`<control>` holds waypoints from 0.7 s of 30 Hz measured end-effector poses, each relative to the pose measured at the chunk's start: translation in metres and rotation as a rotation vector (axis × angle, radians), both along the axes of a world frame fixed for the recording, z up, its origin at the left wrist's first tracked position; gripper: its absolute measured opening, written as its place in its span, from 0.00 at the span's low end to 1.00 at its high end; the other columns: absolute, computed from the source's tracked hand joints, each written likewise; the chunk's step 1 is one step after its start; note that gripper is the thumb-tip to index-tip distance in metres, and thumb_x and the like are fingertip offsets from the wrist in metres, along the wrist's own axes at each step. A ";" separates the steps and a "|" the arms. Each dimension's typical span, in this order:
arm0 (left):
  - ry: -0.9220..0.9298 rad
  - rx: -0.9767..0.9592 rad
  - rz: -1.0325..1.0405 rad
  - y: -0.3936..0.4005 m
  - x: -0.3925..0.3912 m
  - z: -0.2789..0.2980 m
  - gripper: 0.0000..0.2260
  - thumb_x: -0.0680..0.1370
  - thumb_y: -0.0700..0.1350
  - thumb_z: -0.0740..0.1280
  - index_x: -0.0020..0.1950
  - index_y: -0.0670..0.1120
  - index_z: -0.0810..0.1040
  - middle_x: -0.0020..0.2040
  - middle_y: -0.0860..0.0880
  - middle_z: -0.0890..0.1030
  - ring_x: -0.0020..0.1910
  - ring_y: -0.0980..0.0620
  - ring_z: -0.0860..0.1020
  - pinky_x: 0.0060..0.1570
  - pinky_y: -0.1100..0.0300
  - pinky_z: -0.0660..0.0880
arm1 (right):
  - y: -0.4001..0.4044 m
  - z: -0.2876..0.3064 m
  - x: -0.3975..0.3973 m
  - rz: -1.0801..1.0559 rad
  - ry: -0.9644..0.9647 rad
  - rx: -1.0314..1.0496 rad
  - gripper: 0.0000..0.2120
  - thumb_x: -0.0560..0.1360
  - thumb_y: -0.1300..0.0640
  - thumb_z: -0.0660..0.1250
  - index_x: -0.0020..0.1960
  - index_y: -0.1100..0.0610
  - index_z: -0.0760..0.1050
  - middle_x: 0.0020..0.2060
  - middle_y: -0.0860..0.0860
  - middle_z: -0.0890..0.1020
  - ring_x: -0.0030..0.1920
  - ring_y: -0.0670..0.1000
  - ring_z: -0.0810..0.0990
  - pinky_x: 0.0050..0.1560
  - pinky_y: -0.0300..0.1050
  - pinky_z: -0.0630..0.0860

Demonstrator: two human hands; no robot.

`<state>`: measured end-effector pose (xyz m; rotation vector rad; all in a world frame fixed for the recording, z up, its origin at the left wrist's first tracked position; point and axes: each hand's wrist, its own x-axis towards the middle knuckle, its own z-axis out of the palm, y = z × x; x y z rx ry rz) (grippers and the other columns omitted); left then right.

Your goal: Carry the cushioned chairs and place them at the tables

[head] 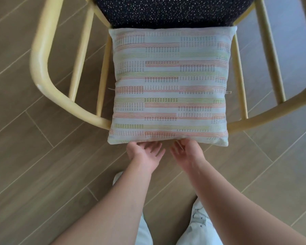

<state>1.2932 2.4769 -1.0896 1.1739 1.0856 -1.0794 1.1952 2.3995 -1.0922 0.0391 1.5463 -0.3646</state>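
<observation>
A pale yellow chair [48, 82] with a curved back rail and spindles stands right in front of me, seen from above and behind. Its seat pad [166, 11] is dark with small light speckles. A square white cushion [168, 85] with orange, green and dashed stripes leans against the chair's back and hides the middle of the rail. My left hand [144, 151] and my right hand [185, 150] reach side by side to the cushion's near bottom edge, fingers relaxed and spread, fingertips at or just under that edge. Neither hand grips anything.
The floor [34, 165] is wood-look plank tile running diagonally. My light trousers and white shoes [200, 213] show at the bottom, close behind the chair. No table is in view.
</observation>
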 end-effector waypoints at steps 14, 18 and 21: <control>-0.044 0.021 0.063 -0.008 0.021 -0.029 0.22 0.82 0.52 0.50 0.64 0.44 0.79 0.61 0.37 0.80 0.60 0.35 0.78 0.66 0.36 0.71 | -0.018 -0.035 0.000 -0.025 -0.073 0.021 0.14 0.76 0.75 0.60 0.52 0.59 0.76 0.54 0.57 0.76 0.55 0.55 0.76 0.64 0.52 0.75; -0.049 0.006 0.024 -0.007 0.026 -0.034 0.22 0.81 0.53 0.51 0.64 0.44 0.79 0.60 0.36 0.80 0.60 0.34 0.78 0.66 0.36 0.70 | -0.024 -0.043 -0.002 -0.002 -0.087 0.030 0.17 0.75 0.74 0.64 0.60 0.59 0.76 0.60 0.57 0.76 0.62 0.56 0.74 0.63 0.51 0.75; -0.059 -0.010 0.015 -0.009 0.030 -0.037 0.21 0.81 0.53 0.54 0.64 0.44 0.79 0.60 0.37 0.81 0.59 0.35 0.79 0.65 0.37 0.72 | -0.032 -0.047 0.000 0.023 -0.086 0.023 0.16 0.76 0.73 0.65 0.59 0.58 0.75 0.59 0.56 0.76 0.63 0.56 0.74 0.61 0.51 0.75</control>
